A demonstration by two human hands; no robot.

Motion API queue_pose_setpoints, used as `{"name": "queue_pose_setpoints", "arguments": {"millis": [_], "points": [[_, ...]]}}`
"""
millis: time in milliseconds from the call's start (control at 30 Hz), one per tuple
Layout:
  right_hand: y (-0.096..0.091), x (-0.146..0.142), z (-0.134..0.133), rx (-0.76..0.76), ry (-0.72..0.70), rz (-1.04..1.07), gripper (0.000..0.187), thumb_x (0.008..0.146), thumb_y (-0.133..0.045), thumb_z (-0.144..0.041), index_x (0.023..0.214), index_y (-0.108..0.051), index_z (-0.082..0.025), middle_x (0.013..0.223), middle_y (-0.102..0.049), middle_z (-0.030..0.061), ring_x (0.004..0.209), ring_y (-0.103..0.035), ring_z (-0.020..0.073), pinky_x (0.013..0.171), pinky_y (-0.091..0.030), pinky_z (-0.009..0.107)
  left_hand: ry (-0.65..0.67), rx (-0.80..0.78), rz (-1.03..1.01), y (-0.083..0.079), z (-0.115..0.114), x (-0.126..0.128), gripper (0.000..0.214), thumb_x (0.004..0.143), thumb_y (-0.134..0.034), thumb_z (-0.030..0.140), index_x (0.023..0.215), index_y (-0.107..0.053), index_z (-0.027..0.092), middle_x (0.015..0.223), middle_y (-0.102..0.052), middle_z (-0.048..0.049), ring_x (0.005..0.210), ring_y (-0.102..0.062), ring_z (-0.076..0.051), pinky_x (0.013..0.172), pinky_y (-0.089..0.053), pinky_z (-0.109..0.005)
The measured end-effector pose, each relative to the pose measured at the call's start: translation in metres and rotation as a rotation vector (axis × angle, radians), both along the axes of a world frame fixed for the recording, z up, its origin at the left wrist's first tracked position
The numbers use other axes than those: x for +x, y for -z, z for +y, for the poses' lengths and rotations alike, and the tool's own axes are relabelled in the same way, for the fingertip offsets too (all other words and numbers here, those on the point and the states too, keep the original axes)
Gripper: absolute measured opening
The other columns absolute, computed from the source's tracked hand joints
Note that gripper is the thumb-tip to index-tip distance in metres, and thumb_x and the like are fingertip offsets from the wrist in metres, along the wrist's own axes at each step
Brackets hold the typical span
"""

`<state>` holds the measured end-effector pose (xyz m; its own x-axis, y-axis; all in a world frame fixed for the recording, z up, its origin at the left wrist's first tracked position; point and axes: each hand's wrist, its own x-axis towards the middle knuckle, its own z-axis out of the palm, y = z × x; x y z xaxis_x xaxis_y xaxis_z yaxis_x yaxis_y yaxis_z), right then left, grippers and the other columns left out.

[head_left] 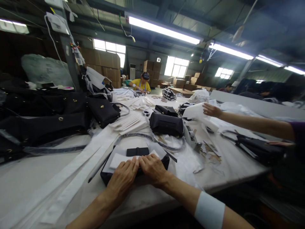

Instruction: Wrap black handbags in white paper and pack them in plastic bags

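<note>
A black handbag (108, 173) lies flat near the table's front edge, with white paper sheets (119, 159) and a black strap piece (137, 151) on top of it. My left hand (122, 181) and my right hand (153, 168) rest side by side on the bag, palms down. Their fingertips press together on the edge of the white paper. The right forearm wears a white band (209, 211).
Another black bag (166, 124) stands mid-table with loose straps and white paper around it. Stacked black bags (47, 117) fill the left side. A co-worker's arm (250, 122) reaches in from the right toward white wrapping. A person in yellow (142, 84) sits at the far end.
</note>
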<state>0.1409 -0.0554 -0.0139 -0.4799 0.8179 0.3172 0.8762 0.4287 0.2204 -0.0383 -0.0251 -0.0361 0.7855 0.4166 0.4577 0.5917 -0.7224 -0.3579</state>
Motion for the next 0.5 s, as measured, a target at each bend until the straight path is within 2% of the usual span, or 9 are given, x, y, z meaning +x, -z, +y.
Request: {"name": "queue_pose_setpoints", "arguments": {"millis": [100, 233, 400, 500], "points": [[0.002, 0.001, -0.001, 0.002, -0.003, 0.017, 0.011, 0.095, -0.049, -0.013, 0.102, -0.058, -0.013, 0.091, -0.067, 0.0090, 0.080, -0.062, 0.0234, 0.071, -0.046, 0.037, -0.060, 0.116, -0.088, 0.018, -0.001, 0.007, 0.046, 0.086, -0.039, -0.002, 0.128, -0.057, 0.007, 0.125, -0.065, -0.0187, 0.102, -0.066, -0.025, 0.089, -0.051, -0.040], [0.008, 0.001, -0.003, 0.006, -0.005, 0.065, 0.013, 0.094, -0.050, -0.011, 0.103, -0.059, -0.012, 0.094, -0.068, 0.0090, 0.083, -0.063, 0.0235, 0.074, -0.047, 0.037, -0.038, 0.128, -0.240, 0.032, 0.000, 0.009, 0.047, 0.089, -0.034, 0.001, 0.131, -0.055, 0.007, 0.136, -0.059, -0.0174, 0.125, -0.057, -0.026, 0.106, -0.043, -0.043], [0.021, 0.001, -0.010, 0.005, -0.018, 0.123, 0.021, 0.089, -0.053, -0.006, 0.108, -0.062, -0.012, 0.101, -0.070, 0.0109, 0.092, -0.064, 0.0247, 0.082, -0.049, 0.037, 0.009, 0.049, -0.216, 0.037, -0.006, 0.007, 0.044, 0.089, -0.034, 0.000, 0.127, -0.056, 0.006, 0.123, -0.068, -0.0163, 0.112, -0.065, -0.022, 0.097, -0.051, -0.036], [0.009, 0.004, -0.013, -0.085, 0.012, 0.115, 0.029, 0.082, -0.062, -0.008, 0.111, -0.064, -0.013, 0.107, -0.070, 0.0129, 0.096, -0.065, 0.0278, 0.084, -0.050, 0.039, -0.002, -0.006, -0.246, 0.046, -0.008, 0.012, 0.038, 0.092, -0.040, 0.006, 0.128, -0.054, 0.004, 0.122, -0.067, -0.0178, 0.113, -0.065, -0.023, 0.099, -0.050, -0.038]]}}
